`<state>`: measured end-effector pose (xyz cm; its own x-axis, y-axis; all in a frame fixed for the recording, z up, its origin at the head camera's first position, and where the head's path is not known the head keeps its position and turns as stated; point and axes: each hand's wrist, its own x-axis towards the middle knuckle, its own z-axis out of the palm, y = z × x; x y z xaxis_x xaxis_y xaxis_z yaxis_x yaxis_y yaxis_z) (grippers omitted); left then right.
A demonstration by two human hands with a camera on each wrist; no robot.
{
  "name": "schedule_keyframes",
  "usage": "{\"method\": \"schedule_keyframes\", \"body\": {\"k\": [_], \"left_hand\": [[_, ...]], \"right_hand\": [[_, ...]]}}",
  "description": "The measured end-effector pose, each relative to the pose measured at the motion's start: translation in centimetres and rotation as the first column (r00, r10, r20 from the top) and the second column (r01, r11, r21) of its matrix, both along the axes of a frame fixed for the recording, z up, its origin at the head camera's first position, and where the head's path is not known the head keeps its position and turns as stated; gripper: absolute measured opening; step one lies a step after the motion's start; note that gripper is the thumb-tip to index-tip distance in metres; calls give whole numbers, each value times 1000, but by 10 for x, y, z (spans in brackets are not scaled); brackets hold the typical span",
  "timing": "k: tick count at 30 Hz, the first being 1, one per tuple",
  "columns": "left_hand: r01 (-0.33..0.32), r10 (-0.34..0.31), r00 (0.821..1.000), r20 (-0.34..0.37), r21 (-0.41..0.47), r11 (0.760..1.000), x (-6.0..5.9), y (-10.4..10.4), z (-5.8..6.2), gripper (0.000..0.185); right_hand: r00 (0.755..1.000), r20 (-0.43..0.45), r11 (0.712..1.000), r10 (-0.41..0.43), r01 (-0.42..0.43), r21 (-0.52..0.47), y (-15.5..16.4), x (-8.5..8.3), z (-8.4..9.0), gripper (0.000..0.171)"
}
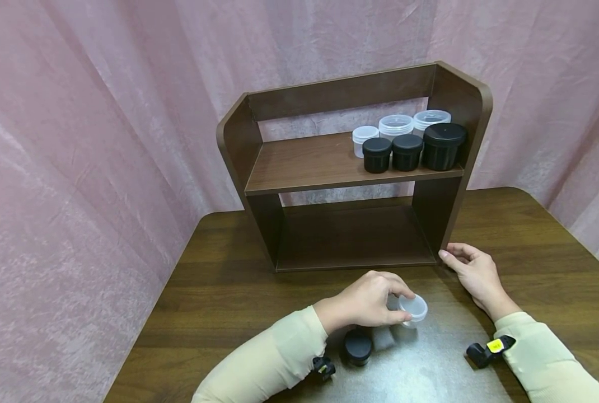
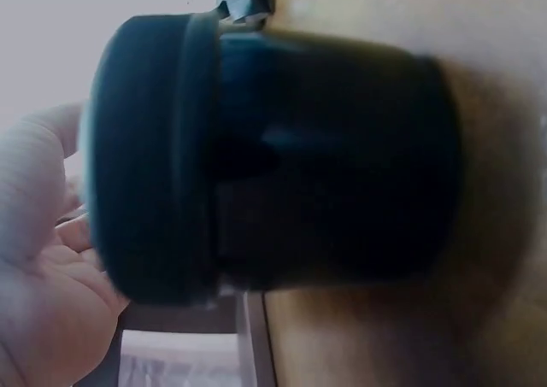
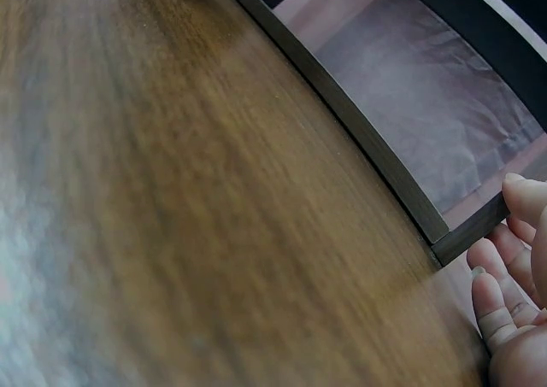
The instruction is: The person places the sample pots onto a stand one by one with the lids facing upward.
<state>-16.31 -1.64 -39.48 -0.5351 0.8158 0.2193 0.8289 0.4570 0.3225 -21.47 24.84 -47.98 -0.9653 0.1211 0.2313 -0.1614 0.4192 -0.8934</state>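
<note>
Clear plastic is what the left hand [image 1: 372, 302] has got, a little clear jar [image 1: 413, 309] pinched between thumb and fingertips and lying tipped on its side, right down on the counter [image 1: 219, 291] just in front of the shelf unit [image 1: 352, 168]. Tucked close under that wrist sits a small black jar [image 1: 358, 347], which pretty much fills the left wrist view [image 2: 273, 165] as a dark blur, with another see-through tub between the two that's too hazy to make out properly. Over on the other side the right hand [image 1: 473, 271] rests loosely on the counter, fingers relaxed and gently bent, fingertips [image 3: 504, 272] touching the lower right front corner of the shelf unit; it isn't holding anything. Room-wise, the bottom bay of the shelf unit is open, and the upper shelf board [image 1: 304, 165] has its whole left stretch bare, while the right end is packed: three black jars [image 1: 407, 151] in front, three clear tubs [image 1: 395, 126] behind, jammed up near the side wall. Counter is dark wood grain with a shiny glare patch near the person, its left edge running diagonally toward the back. Pink crinkly curtain [image 1: 88, 140] hangs all around behind and to both sides.
</note>
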Motion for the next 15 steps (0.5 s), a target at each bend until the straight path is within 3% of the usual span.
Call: {"method": "schedule_keyframes", "body": {"k": [9,15], "left_hand": [[-29,34,999,-35,136,990,-5,-11,16,29],[-57,60,998,-5,228,972,-8,-19,23,29]], "right_hand": [[1000,0,1000,-5,5,5,0,1,1,47],[1000,0,1000,1,-1,-9,0,0,0,47]]}}
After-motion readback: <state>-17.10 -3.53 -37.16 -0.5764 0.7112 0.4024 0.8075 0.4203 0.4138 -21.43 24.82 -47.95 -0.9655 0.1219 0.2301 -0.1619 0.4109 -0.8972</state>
